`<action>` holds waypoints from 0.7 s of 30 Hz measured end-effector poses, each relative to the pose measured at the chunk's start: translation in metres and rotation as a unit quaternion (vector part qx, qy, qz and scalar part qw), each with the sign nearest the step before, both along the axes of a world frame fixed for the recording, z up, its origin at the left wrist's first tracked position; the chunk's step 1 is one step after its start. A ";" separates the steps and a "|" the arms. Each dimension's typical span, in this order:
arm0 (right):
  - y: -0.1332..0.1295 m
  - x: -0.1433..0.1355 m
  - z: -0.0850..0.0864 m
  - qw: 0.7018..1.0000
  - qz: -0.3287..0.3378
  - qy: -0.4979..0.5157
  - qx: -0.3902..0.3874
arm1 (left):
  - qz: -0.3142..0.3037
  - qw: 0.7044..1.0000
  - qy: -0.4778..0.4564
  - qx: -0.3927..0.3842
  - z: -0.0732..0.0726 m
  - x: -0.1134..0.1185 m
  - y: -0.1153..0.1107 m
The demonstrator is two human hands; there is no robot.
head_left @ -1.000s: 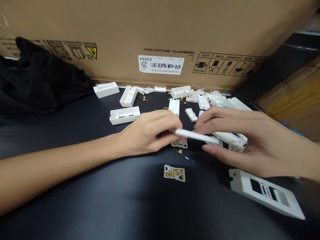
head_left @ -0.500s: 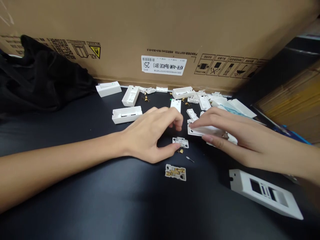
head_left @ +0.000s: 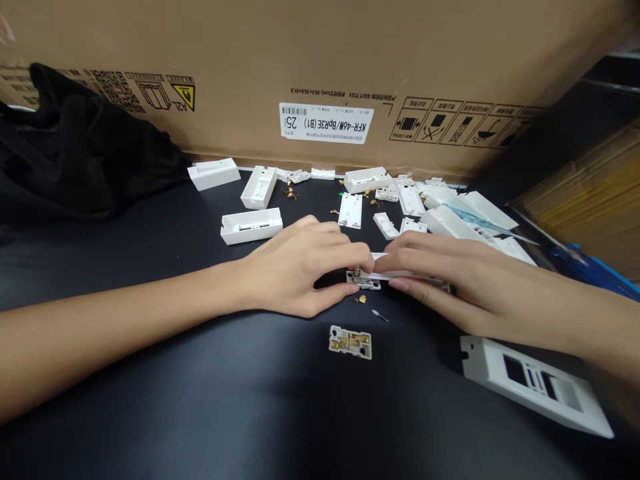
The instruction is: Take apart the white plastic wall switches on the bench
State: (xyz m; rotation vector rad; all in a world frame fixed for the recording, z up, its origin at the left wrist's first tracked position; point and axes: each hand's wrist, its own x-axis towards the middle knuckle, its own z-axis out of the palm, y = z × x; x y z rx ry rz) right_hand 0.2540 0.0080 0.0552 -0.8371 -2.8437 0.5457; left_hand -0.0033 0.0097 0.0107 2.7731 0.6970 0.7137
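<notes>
My right hand (head_left: 445,277) pinches a flat white plastic plate (head_left: 407,274) between thumb and fingers, much of it covered by the hand. The plate's left end is against or just over a small white plastic base (head_left: 367,283). Thumb and curled forefinger of my left hand (head_left: 310,267) close on that base's left end. Just in front of it lie a small brass contact (head_left: 361,299) and a small screw (head_left: 380,315). Nearer to me, a second small white base (head_left: 350,342) with brass contacts in it lies flat on the table.
A white housing with rectangular openings (head_left: 537,387) lies at the right front. White plastic housings (head_left: 253,227) and loose parts line the back, before a large cardboard box (head_left: 240,60). Black cloth (head_left: 85,147) lies left; a blue-handled tool (head_left: 595,267) is at the right.
My right hand has moved left with the white plate, bringing it to the small base. My left fingers have come down and closed onto the base.
</notes>
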 end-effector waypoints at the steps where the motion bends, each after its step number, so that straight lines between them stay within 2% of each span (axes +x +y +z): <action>1: 0.001 0.000 0.000 1.000 0.006 0.004 0.005 | -0.001 1.000 0.000 0.002 0.000 0.000 0.000; 6: 0.004 0.004 -0.001 0.999 0.034 0.011 0.038 | -0.005 1.000 -0.012 -0.002 -0.002 -0.001 0.001; 13: 0.004 0.010 -0.007 0.992 0.039 -0.002 0.117 | -0.024 0.998 -0.051 -0.024 -0.004 -0.002 0.001; 21: 0.004 0.006 -0.012 0.992 0.047 0.008 0.120 | -0.040 0.995 -0.088 -0.033 -0.006 0.000 0.002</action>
